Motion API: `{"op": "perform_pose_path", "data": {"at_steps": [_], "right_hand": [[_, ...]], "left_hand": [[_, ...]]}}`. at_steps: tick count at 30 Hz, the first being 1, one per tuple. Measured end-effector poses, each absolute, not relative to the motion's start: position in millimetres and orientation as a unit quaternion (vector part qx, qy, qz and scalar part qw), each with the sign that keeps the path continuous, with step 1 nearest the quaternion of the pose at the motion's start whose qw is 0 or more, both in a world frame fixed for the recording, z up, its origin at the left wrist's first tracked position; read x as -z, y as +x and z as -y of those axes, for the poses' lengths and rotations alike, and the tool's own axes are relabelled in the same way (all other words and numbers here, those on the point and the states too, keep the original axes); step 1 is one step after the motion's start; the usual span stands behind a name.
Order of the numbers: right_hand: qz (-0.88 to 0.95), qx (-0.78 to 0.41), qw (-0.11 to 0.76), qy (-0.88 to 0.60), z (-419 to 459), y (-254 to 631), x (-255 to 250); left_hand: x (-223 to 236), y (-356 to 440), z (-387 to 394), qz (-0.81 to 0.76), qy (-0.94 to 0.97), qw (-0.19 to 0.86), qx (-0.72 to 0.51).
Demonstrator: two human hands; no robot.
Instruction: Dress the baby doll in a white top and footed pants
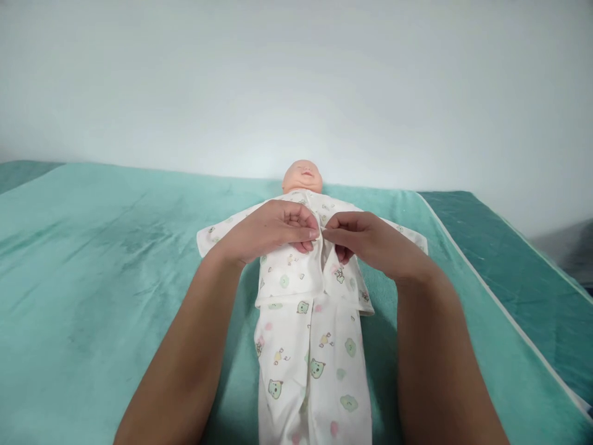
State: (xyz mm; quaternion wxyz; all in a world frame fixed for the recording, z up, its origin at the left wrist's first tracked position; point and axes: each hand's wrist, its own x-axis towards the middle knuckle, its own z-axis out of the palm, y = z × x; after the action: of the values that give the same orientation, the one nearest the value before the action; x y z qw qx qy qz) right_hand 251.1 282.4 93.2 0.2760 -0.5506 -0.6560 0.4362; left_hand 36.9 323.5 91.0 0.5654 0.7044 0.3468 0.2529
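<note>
A baby doll (302, 176) lies on its back, head toward the wall, dressed in a white printed jacket (285, 278) and matching trousers (317, 371). Over its chest, my left hand (287, 228) pinches one front edge of the jacket between thumb and fingers. Close beside it, my right hand (354, 235) pinches the other front edge. The two fingertips nearly meet at the centre opening. Below my hands the front edges hang slightly apart. Any fastener between my fingers is too small or hidden to make out. Both jacket sleeves stretch out to the sides.
A light green blanket (115, 278) lies under the doll, with a white edge on the right. Beyond that edge is a darker green surface (514, 266). A pale wall (296, 80) rises right behind the doll's head.
</note>
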Motion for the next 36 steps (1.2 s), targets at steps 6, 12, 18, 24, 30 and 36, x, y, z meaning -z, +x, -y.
{"op": "perform_pose_path", "data": {"at_steps": [6,12,18,24,30,36], "right_hand": [[0.566,-0.573,0.415,-0.423,-285.0,243.9,-78.1],[0.556,-0.565,0.439,-0.423,-276.0,231.7,-68.1],[0.573,-0.539,0.447,-0.426,-272.4,231.0,-64.1],[0.570,-0.543,0.451,-0.420,-275.8,231.8,-62.2],[0.575,-0.574,0.439,-0.385,-280.7,241.0,-58.7],[0.584,-0.567,0.409,-0.411,-281.2,241.3,-63.3]], "left_hand": [[-89.0,39.7,-323.5,-0.336,0.696,0.581,-0.256],[-80.7,36.5,-326.1,-0.321,0.660,0.619,-0.280],[-68.5,35.8,-329.1,-0.311,0.635,0.631,-0.320],[-69.1,37.2,-330.0,-0.318,0.638,0.627,-0.314],[-70.9,37.6,-331.9,-0.320,0.637,0.631,-0.305],[-72.9,36.8,-331.6,-0.321,0.652,0.621,-0.293]]}}
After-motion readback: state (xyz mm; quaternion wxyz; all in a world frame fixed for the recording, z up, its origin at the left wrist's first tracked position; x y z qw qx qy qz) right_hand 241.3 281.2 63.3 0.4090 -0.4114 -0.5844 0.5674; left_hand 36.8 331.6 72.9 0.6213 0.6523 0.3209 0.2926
